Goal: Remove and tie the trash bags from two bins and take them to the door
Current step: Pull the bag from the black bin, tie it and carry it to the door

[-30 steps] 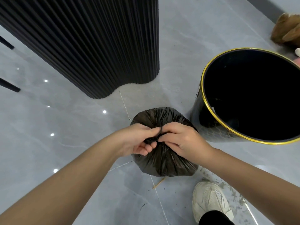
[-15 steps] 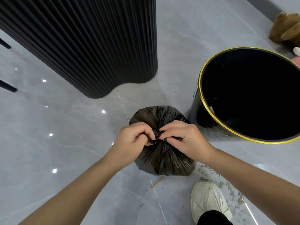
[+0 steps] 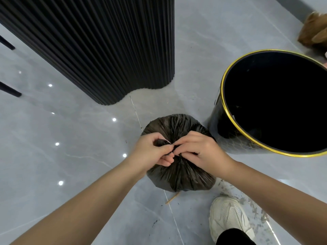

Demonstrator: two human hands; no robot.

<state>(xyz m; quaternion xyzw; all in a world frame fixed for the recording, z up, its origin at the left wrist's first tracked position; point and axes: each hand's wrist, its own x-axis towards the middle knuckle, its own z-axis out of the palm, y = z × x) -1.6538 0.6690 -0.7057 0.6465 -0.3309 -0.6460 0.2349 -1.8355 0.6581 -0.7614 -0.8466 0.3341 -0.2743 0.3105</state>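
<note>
Bag (image 3: 178,175) stands upright on floor (image 3: 70,138), neck directly under my hands. Left hand (image 3: 152,152) and right hand (image 3: 200,149) each pinch a neck end, equally near.

The trash bag (image 3: 178,175) is thin black plastic, crinkled and faintly shiny. At 2 o'clock the bin (image 3: 215,126) has a glossy black wall and a gold metallic rim. The floor (image 3: 70,156) is polished grey tile. The ribbed column (image 3: 106,50) at 11 o'clock looks matt black. The shoe (image 3: 228,214) at 5 o'clock is off-white mesh cloth.
</note>
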